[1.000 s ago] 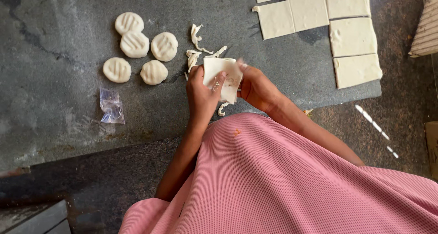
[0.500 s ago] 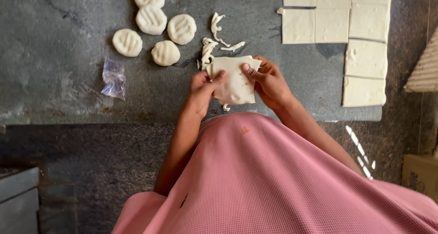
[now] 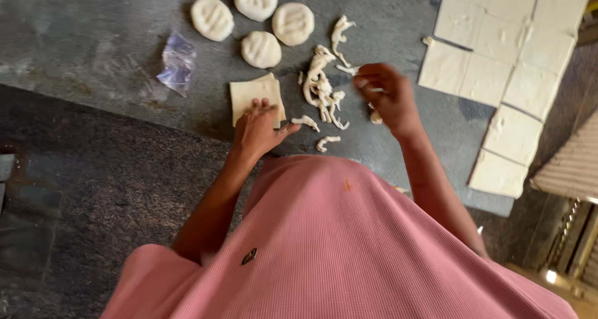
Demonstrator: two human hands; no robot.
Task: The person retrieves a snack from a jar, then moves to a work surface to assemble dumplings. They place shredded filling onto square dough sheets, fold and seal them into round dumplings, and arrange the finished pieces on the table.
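Observation:
A folded square of pale dough (image 3: 252, 95) lies flat on the dark stone counter (image 3: 93, 64). My left hand (image 3: 260, 129) presses down on its near edge with the fingers spread. My right hand (image 3: 386, 98) hovers to the right, fingers curled and blurred, just beside a heap of thin dough trimmings (image 3: 321, 85); I cannot tell whether it holds a scrap. Several round, ridged dough pieces (image 3: 261, 48) sit beyond the square.
Cut dough squares (image 3: 498, 64) lie in rows at the right of the counter. A crumpled clear plastic wrapper (image 3: 177, 64) rests left of the square. The counter's front edge runs just before my pink shirt (image 3: 349, 244).
The dough square that both hands held up now lies on the counter under my left hand. My right hand has let go and moved right, toward the trimmings.

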